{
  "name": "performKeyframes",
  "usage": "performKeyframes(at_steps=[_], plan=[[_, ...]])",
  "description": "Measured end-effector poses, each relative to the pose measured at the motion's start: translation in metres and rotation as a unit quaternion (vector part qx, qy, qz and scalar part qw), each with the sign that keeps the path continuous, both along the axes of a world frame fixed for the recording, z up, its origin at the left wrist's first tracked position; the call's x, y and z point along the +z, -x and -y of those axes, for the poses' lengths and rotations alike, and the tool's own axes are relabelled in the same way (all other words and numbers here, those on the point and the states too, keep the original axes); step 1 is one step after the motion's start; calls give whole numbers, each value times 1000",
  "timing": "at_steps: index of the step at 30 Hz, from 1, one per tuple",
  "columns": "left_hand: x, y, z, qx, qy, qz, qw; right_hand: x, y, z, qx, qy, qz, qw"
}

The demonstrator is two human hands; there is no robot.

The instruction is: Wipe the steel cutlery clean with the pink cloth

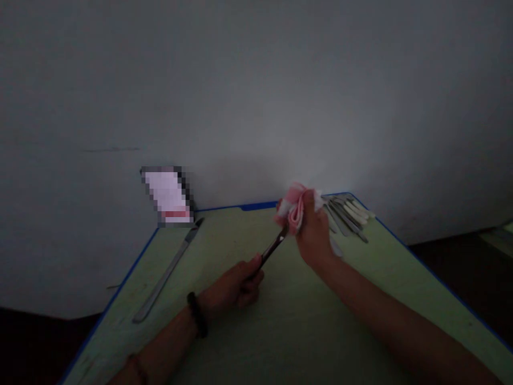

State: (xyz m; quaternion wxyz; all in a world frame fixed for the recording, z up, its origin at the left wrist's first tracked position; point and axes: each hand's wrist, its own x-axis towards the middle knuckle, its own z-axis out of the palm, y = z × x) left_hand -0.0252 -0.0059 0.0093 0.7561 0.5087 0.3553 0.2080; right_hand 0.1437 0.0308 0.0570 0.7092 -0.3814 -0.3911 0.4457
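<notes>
My left hand (244, 283), closed, grips the handle of a slim, dark metal utensil (273, 247) that slants up to the right. Its far end goes into a folded pink and white cloth (295, 208), so I cannot tell its exact kind. My right hand (316, 230) is closed around the cloth, which wraps or presses against the utensil's tip. Both hands are above the middle of the table. Left of them lies a long, knife-like metal utensil (170, 275) with a dark tip.
Several metal utensils (347, 219) lie in a pile at the table's back right, beside several white-handled pieces (358, 211). A phone-like device (168, 195) with a blurred screen leans on the wall (256, 96) at back left. Blue trim lines the green table (224, 235).
</notes>
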Motion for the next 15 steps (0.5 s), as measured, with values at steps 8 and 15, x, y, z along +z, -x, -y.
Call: performKeyframes(at_steps=[8,15], plan=[[-2,-5,-2,77,14,32,996,-36,30,19,52,67,88,993],[-12,2,-5,28,-10,56,998,-18,4,-5,41,25,28,998]])
